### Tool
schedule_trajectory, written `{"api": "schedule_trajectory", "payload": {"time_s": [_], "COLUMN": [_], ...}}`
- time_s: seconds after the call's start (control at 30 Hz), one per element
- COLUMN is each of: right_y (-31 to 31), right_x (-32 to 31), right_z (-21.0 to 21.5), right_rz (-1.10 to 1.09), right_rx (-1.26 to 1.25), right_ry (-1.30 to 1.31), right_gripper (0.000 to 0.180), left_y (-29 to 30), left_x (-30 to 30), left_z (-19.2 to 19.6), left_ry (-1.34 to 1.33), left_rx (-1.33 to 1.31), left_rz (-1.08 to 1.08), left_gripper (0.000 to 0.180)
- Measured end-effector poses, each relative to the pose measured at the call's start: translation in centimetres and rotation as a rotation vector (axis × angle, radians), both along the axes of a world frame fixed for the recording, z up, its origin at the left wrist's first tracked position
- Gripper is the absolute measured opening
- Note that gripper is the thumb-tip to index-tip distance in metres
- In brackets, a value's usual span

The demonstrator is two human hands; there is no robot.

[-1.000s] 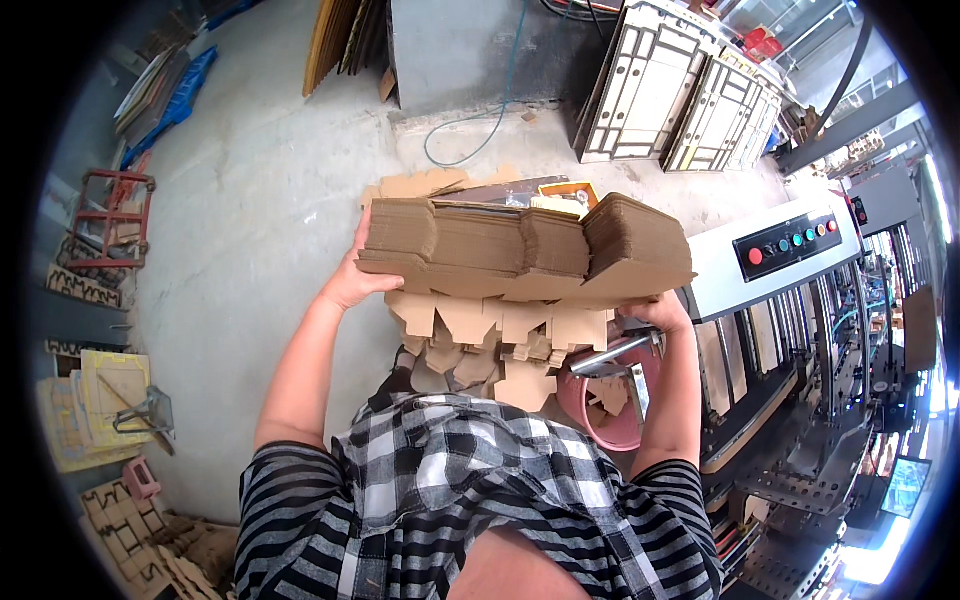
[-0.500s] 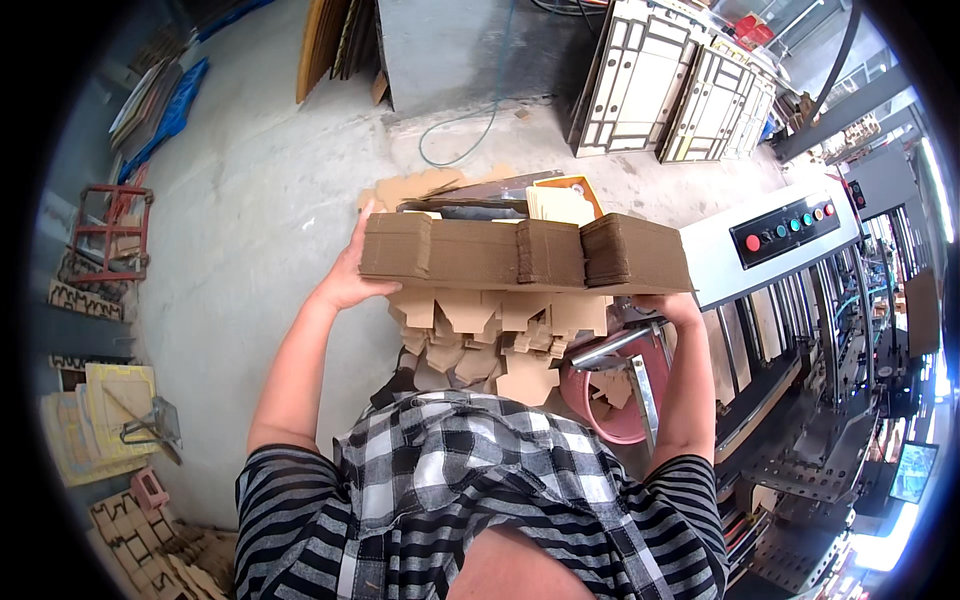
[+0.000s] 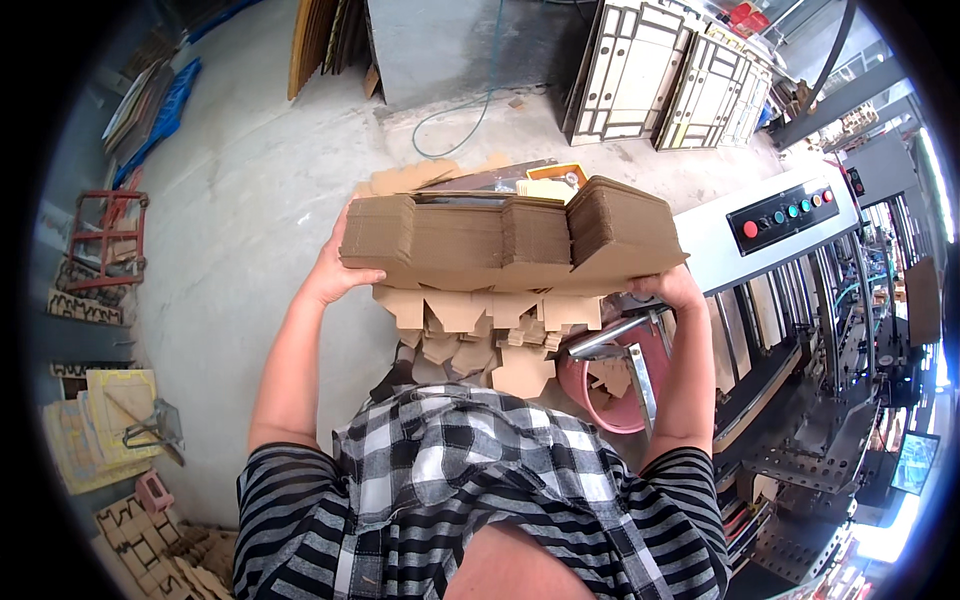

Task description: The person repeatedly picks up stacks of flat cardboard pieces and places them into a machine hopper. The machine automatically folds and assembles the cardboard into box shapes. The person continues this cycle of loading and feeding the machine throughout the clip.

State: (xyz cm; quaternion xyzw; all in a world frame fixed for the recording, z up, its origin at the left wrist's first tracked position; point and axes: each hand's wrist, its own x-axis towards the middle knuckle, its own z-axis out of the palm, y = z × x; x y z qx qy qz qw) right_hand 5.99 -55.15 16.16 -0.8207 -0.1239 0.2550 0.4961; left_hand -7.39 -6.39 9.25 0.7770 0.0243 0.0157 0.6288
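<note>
A thick stack of brown die-cut cardboard sheets point(image 3: 460, 240) is held up in front of me, its notched edges facing me. My left hand point(image 3: 340, 270) grips the left end, thumb along the near lower edge and most fingers hidden behind. At the right end, my right hand point(image 3: 672, 287) is closed on the lower corner, its fingers partly out of sight beneath. Below the stack, more cut cardboard pieces point(image 3: 522, 372) lie in a loose pile. Just beyond it show a yellow tray point(image 3: 578, 172) and some dark flat boards.
A pink bin point(image 3: 615, 400) with cardboard scraps stands beside a metal bar near my right arm. Further right is a machine with a button panel point(image 3: 785, 215). Cutting-die boards point(image 3: 630, 70) lean at the back. A red cart frame point(image 3: 105, 240) stands far left.
Both hands have shifted slightly left with the cardboard stack. Its right end has tipped up, and more of its near lower face shows.
</note>
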Motion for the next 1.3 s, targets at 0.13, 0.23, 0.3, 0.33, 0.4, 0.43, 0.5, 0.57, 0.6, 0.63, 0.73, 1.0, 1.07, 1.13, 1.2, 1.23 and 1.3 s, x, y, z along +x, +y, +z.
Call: {"api": "schedule_trajectory", "payload": {"time_s": [0.13,0.23,0.3,0.33,0.4,0.43,0.5,0.57,0.6,0.63,0.73,1.0,1.07,1.13,1.2,1.23,1.3], "right_y": [1.7,0.9,0.6,0.3,1.0,0.8,-0.1,-0.5,-0.2,0.6,1.4,0.7,0.4,0.8,1.1,1.2,0.9], "right_x": [1.1,0.3,0.1,0.2,0.0,0.1,0.4,0.1,0.2,0.2,-0.2,-0.3,-0.3,-0.2,0.3,0.4,0.5], "right_z": [-1.7,-2.0,-2.7,-3.0,-2.4,-2.4,-3.0,-3.2,-3.1,-2.8,-2.6,-2.1,-2.4,-1.1,-0.9,-1.9,-2.7], "right_rz": [0.089,0.187,0.142,0.114,0.103,0.105,0.112,0.06,0.042,0.077,0.116,0.081,0.088,0.028,0.038,0.069,0.124], "right_rx": [-0.219,-0.184,-0.215,-0.215,-0.237,-0.232,-0.229,-0.208,-0.186,-0.188,-0.169,-0.219,-0.218,-0.06,-0.052,-0.123,-0.171], "right_ry": [-0.233,-0.291,-0.243,-0.205,-0.193,-0.183,-0.154,-0.075,-0.043,-0.119,-0.298,-0.224,-0.261,-0.072,-0.068,-0.152,-0.245], "right_gripper": [0.047,0.048,0.05,0.052,0.052,0.052,0.051,0.048,0.047,0.047,0.05,0.05,0.05,0.05,0.051,0.052,0.053], "left_y": [-0.2,0.0,0.5,1.2,1.7,0.8,-2.4,-7.9,-9.7,-11.0,-13.5,-16.8,-17.1,-17.2,-17.3,-17.5,-17.8], "left_x": [0.3,0.1,-0.3,-0.4,-0.7,-0.3,0.8,2.6,3.6,4.5,6.7,7.4,7.4,6.9,6.9,6.8,6.5], "left_z": [0.0,1.2,1.9,2.0,3.6,5.7,9.7,11.2,9.9,8.8,6.3,6.8,5.8,4.6,4.1,3.8,3.9], "left_ry": [0.004,0.063,0.045,0.0,-0.092,-0.146,-0.241,-0.234,-0.23,-0.156,-0.025,0.038,0.046,0.012,-0.016,-0.024,-0.033], "left_rx": [0.016,0.133,0.166,0.148,0.247,0.356,0.633,0.909,1.002,1.096,1.168,1.329,1.261,1.275,1.276,1.269,1.272], "left_rz": [-0.009,-0.043,-0.06,-0.068,-0.066,-0.07,-0.123,-0.239,-0.294,-0.336,-0.256,-0.291,-0.252,-0.173,-0.103,-0.083,-0.078], "left_gripper": [0.121,0.121,0.121,0.12,0.119,0.119,0.118,0.12,0.12,0.123,0.128,0.115,0.114,0.116,0.118,0.12,0.122]}}
